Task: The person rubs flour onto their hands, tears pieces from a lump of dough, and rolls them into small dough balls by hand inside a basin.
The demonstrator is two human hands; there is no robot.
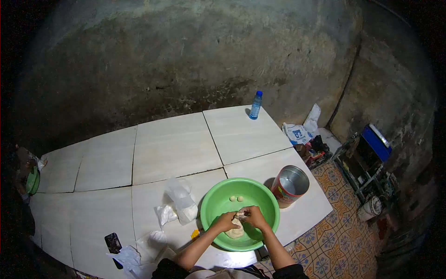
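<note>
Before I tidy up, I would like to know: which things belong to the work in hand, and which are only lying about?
In use:
- green basin
- dough lump
- two small balls
- probably the white-filled bag

Apparently just lying about:
- phone
- blue-capped bottle

Unclear: open tin

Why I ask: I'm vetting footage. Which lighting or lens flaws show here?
Head view: black, vignetted corners; wide-angle distortion bowing the table; bright glare at its near edge, below the green bowl; soft shadow left of the tin; dim wall.
</note>
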